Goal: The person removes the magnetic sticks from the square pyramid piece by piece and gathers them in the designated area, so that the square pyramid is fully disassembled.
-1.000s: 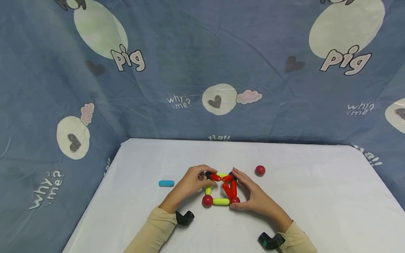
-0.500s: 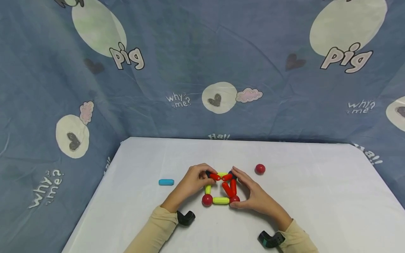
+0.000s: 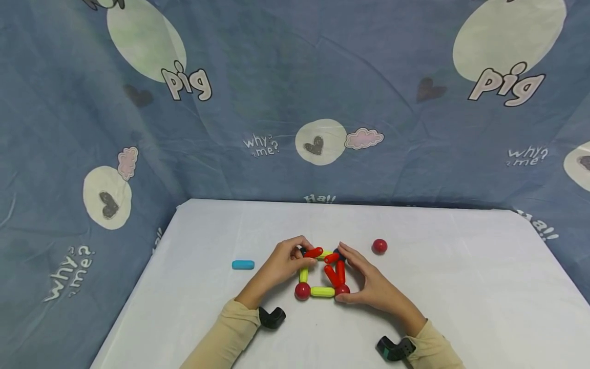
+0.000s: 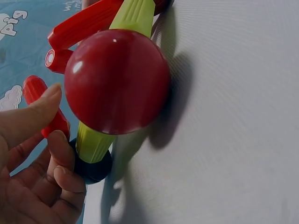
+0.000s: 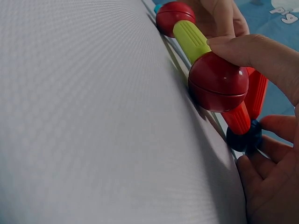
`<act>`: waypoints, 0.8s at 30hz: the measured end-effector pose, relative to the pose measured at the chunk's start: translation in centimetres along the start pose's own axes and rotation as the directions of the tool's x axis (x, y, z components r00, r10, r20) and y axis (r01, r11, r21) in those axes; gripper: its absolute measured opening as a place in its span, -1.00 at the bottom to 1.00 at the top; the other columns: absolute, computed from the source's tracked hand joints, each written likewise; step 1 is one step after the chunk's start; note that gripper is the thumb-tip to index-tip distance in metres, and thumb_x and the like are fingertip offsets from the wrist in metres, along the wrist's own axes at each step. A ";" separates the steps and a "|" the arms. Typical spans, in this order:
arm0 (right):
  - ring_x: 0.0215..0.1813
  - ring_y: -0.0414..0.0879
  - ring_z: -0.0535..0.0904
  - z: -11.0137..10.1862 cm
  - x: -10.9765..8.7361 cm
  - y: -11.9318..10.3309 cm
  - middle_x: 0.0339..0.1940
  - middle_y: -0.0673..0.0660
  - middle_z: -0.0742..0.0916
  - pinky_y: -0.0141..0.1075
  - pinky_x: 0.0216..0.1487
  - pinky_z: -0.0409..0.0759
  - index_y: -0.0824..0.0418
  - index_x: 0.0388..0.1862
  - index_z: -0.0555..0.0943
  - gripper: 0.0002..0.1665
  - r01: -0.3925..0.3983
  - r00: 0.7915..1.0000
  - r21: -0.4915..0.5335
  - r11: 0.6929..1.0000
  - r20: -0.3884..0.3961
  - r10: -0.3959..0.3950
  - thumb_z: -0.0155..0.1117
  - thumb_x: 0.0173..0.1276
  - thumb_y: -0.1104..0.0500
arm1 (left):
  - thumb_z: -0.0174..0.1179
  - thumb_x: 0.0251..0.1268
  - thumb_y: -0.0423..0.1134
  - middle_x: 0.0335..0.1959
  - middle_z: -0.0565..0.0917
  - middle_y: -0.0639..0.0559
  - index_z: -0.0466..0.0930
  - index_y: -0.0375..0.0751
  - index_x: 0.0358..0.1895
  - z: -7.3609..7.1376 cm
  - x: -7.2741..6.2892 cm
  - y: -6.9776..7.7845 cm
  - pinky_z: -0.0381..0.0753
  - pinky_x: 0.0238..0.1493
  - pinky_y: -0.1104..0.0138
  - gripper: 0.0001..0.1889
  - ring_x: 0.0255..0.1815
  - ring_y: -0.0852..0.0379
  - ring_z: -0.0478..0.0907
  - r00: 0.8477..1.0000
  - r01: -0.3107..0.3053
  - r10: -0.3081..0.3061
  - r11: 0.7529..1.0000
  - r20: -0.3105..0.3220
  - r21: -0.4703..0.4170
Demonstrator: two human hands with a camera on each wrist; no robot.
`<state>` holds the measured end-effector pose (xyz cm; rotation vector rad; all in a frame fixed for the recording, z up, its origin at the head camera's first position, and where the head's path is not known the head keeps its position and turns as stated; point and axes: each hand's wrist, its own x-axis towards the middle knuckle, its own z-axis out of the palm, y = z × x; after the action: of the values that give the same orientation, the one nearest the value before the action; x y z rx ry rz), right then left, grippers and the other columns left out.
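A square frame of building rods and balls lies between the hands, with yellow-green rods [image 3: 322,291], a front-left red ball [image 4: 117,81], a front-right red ball [image 5: 218,84] and two dark blue balls at the back. My left hand [image 3: 286,258] pinches a short red rod [image 4: 33,88] between thumb and fingers, beside the back-left dark blue ball [image 4: 96,170]. My right hand [image 3: 371,284] holds the frame's right side, thumb on the red ball and fingers at the back-right dark blue ball [image 5: 243,137]. More red rods [image 3: 331,275] slant up from the right-hand balls.
On the white table [image 3: 461,287], a loose blue rod [image 3: 243,264] lies to the left and a loose red ball [image 3: 380,246] sits behind the right hand. A patterned blue cloth [image 3: 258,102] hangs behind the table.
The red rod in the left hand has tilted upward, its tip parting from the red rod opposite. The right hand and the rest of the frame have stayed put.
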<state>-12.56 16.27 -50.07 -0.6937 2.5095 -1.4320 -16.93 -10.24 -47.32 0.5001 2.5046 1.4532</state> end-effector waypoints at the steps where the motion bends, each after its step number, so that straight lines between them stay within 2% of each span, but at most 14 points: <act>1: 0.68 0.10 0.19 0.0 0.0 0.0 0.71 0.11 0.25 0.03 0.52 0.32 0.08 0.67 0.20 0.26 0.002 1.000 0.003 1.000 -0.001 -0.002 0.68 0.07 -0.05 | 0.47 0.26 -0.22 -0.47 0.59 0.03 0.68 -0.11 -0.08 0.0 0.0 0.0 0.38 -0.50 0.47 -0.77 -0.53 0.22 0.41 1.000 0.005 -0.005 1.000 -0.004 -0.008; 7: 0.67 0.16 0.21 0.0 0.0 -0.1 0.70 0.15 0.27 0.00 0.52 0.34 0.12 0.66 0.20 0.25 0.025 1.000 -0.002 1.000 -0.005 -0.025 0.68 0.08 -0.05 | 0.50 0.23 -0.13 -0.27 0.68 0.04 0.74 -0.07 -0.05 0.1 0.1 -0.1 0.44 -0.49 0.47 -0.73 -0.51 0.24 0.47 0.999 0.021 -0.021 1.000 -0.044 -0.017; 11: 0.67 0.12 0.20 0.0 0.0 0.0 0.70 0.13 0.27 -0.13 0.55 0.32 0.10 0.66 0.21 0.26 0.023 1.000 0.006 1.000 -0.003 -0.022 0.69 0.07 -0.05 | 0.54 0.16 -0.14 -0.31 0.69 0.05 0.77 -0.05 -0.06 0.1 0.1 -0.2 0.46 -0.48 0.47 -0.72 -0.50 0.24 0.50 0.996 0.015 -0.015 1.000 -0.083 -0.005; 15: 0.68 0.09 0.20 0.0 0.0 0.1 0.70 0.11 0.26 -0.26 0.55 0.30 0.09 0.67 0.20 0.26 0.017 1.000 0.005 1.000 -0.001 -0.017 0.69 0.06 -0.05 | 0.58 0.10 -0.18 -0.33 0.73 0.00 0.77 -0.06 -0.10 0.0 0.0 0.0 0.48 -0.48 0.46 -0.71 -0.51 0.21 0.53 0.992 0.012 -0.017 0.999 -0.126 -0.039; 20: 0.68 0.09 0.20 0.1 0.0 0.2 0.70 0.11 0.27 -0.23 0.55 0.32 0.09 0.66 0.21 0.26 0.020 1.000 -0.005 1.000 -0.003 -0.020 0.69 0.06 -0.05 | 0.56 0.12 -0.15 -0.17 0.78 0.07 0.79 0.00 -0.12 -0.1 -0.1 0.1 0.52 -0.43 0.46 -0.75 -0.46 0.21 0.58 0.988 0.005 -0.011 0.999 -0.153 -0.039; 24: 0.67 0.11 0.20 0.1 0.0 0.2 0.70 0.13 0.27 -0.21 0.55 0.32 0.10 0.66 0.21 0.25 0.023 1.000 -0.004 1.000 -0.004 -0.023 0.69 0.07 -0.05 | 0.55 0.14 -0.14 -0.19 0.77 0.11 0.84 0.02 -0.10 -0.1 0.0 0.0 0.55 -0.36 0.47 -0.76 -0.41 0.20 0.58 0.989 -0.023 0.022 1.000 -0.149 -0.005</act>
<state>-12.58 16.30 -50.27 -0.7235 2.5161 -1.4388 -16.93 -10.29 -47.28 0.4354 2.6144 1.5616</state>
